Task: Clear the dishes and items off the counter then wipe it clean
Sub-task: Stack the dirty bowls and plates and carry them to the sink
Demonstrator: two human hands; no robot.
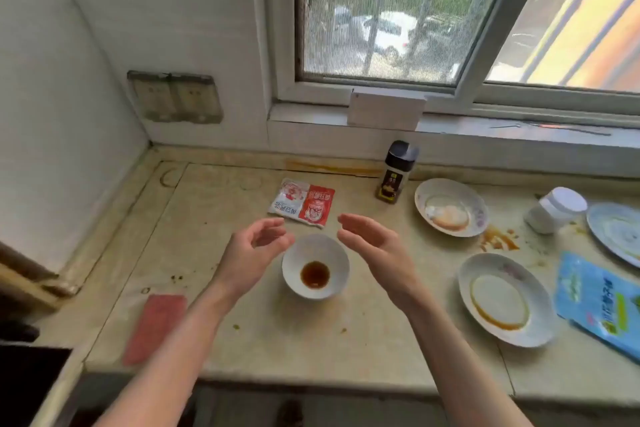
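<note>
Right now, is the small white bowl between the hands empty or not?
Not empty: the white bowl stands upright with a small pool of dark brown sauce at its bottom.

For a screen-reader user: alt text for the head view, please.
Two bare hands, left hand and right hand, hover open either side of a small white bowl holding dark sauce on a stained counter. Dirty plates, sachets and a bottle lie around.
</note>
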